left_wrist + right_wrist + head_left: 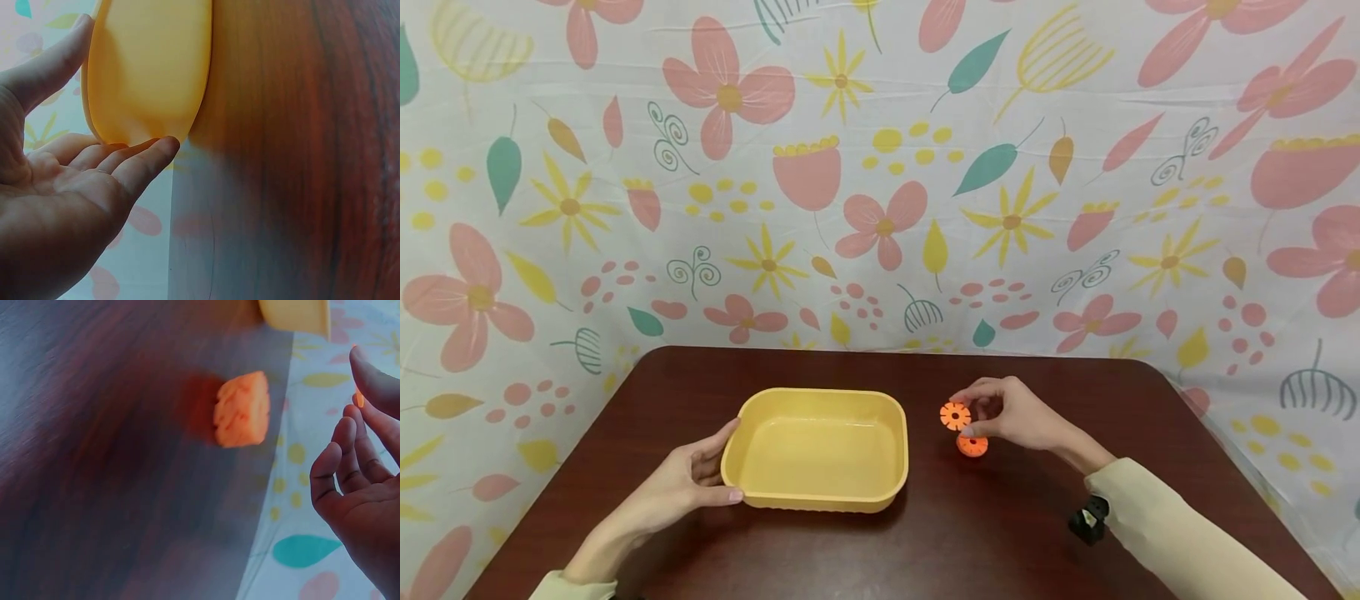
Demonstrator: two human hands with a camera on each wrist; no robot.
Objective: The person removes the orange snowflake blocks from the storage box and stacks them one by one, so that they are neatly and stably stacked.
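A yellow rectangular tray (820, 458) with rounded corners and nothing in it is at the middle of the table. My left hand (673, 483) holds its left end, the thumb at the near corner and the fingers against the outer wall. To the right of the tray, my right hand (1018, 412) pinches an orange notched disc (947, 421) between thumb and forefinger, its face with a dark centre hole toward the head camera. Just below it stands a short stack of similar orange discs (973, 451), which the right wrist view shows as an orange block (244, 412) on the table, apart from the fingers.
The dark brown wooden table (1037, 533) has rounded far corners. A white cloth (880, 317) with flowers and leaves hangs behind it and along the sides. A small black device (1088, 521) is at my right sleeve cuff.
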